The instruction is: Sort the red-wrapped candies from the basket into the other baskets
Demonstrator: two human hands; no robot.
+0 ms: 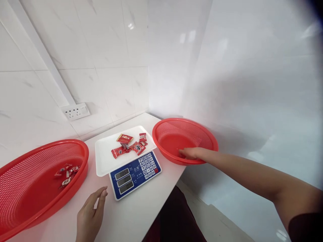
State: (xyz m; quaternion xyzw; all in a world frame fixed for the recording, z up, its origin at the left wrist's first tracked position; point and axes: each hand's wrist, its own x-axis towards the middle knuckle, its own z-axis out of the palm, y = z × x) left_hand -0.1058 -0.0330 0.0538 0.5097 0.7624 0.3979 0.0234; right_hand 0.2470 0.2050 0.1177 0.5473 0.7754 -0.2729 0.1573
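Note:
My right hand (189,153) reaches into the red mesh basket (202,132) on the right, its fingers low at the near inside wall; what they hold, if anything, is hidden. My left hand (91,211) rests open on the white counter (141,215), fingers together, just left of the blue scale (135,174). The scale's white tray (106,158) carries several red snack packets (128,145). A second red mesh basket (15,201) at the left holds a few red packets (67,173).
White tiled walls close the corner behind the counter. A white wall socket (75,111) sits at the left. The counter's edge runs diagonally in front of me, with the floor below at the right.

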